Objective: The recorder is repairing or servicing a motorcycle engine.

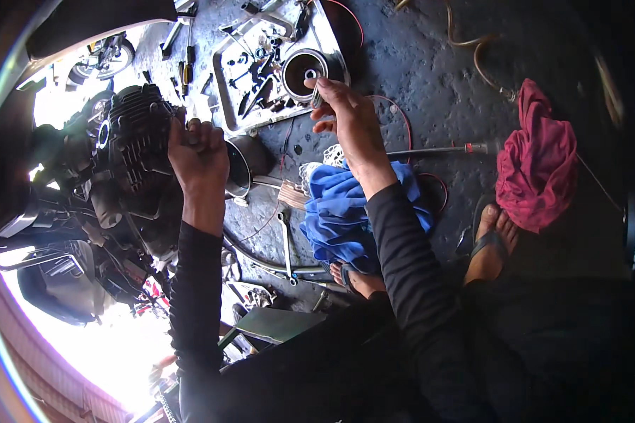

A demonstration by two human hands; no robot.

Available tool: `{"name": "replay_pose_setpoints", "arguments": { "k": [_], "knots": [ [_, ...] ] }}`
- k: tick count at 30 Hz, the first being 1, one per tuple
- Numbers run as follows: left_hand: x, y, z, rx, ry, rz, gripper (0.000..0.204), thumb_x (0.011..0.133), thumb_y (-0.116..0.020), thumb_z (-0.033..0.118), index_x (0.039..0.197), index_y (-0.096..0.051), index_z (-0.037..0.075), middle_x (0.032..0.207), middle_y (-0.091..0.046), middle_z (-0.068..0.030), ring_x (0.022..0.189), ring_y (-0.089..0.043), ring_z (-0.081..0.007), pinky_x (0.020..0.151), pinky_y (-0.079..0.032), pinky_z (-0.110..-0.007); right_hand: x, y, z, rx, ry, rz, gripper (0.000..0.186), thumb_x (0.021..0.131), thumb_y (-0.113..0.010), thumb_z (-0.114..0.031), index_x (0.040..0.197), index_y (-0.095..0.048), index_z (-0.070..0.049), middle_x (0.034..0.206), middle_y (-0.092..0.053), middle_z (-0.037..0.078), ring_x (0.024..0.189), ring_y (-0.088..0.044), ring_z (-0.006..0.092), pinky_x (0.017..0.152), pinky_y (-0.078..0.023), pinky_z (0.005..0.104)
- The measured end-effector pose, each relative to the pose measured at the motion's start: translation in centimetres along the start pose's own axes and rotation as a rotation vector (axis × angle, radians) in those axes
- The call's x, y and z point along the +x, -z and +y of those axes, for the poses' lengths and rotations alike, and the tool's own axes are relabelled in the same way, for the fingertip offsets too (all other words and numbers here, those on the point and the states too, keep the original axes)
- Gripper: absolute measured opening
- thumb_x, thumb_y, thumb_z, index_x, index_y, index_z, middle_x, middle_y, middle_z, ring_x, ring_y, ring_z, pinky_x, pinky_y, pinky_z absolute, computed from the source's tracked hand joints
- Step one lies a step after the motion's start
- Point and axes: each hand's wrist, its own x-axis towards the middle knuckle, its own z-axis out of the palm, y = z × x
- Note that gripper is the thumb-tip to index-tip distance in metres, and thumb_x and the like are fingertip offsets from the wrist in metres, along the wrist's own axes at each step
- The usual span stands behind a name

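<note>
My left hand (198, 158) is at the right side of a dark finned motorcycle engine (135, 137), fingers curled; what they grip is too unclear to make out. Higher and to the right, my right hand (351, 130) pinches a small cylindrical metal part (316, 94) between thumb and finger, with the other fingers bent. Just beyond it lies a metal tray (226, 120) holding dark small parts and a round drum-like part (293, 70). Below my right hand a blue cloth (326, 211) lies bunched on the floor (451, 99), beside a pale knotted cloth (331, 156).
A wrench (286, 247), cables and a long metal bar (437, 150) lie on the floor. A magenta cloth (533, 169) is by my right foot (492, 240). Screwdrivers (186, 74) lie left of the tray. Another motorcycle (106, 60) stands at the upper left.
</note>
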Motion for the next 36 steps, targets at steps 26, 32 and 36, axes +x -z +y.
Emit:
{"name": "replay_pose_setpoints", "arguments": {
  "k": [26, 32, 36],
  "knots": [
    [-2.0, 8.3, -6.2, 1.737, -0.133, -0.190, 0.033, 0.089, -0.061, 0.026, 0.108, -0.064, 0.000, 0.072, -0.063, -0.0036, 0.063, -0.058, -0.0115, 0.062, -0.047, -0.024, 0.4, 1.7, -1.4, -0.092, 0.025, 0.019, 0.038, 0.092, -0.054, -0.039, 0.106, -0.067, -0.007, 0.080, -0.062, 0.002, 0.070, -0.057, 0.0079, 0.061, -0.047, 0.0225],
    [0.0, 6.4, -1.5, 0.341, 0.241, -0.080, 0.030, 0.094, -0.050, 0.025, 0.111, -0.059, 0.001, 0.063, -0.045, 0.0024, 0.053, -0.040, -0.0106, 0.051, -0.036, -0.026, 0.0, 0.3, -0.3, -0.084, -0.006, -0.025, 0.040, 0.092, -0.054, -0.041, 0.106, -0.067, -0.006, 0.079, -0.061, 0.001, 0.069, -0.057, 0.0074, 0.060, -0.047, 0.0219],
    [0.4, 3.2, 0.2, -0.109, 0.167, -0.018, 0.029, 0.096, -0.045, 0.023, 0.112, -0.056, 0.002, 0.060, -0.032, 0.0027, 0.052, -0.028, -0.0105, 0.049, -0.025, -0.026, -0.1, -0.3, 0.2, -0.065, -0.010, -0.047, 0.041, 0.092, -0.054, -0.042, 0.106, -0.067, -0.006, 0.078, -0.059, 0.000, 0.069, -0.056, 0.0066, 0.060, -0.046, 0.0214]
  ]
}}
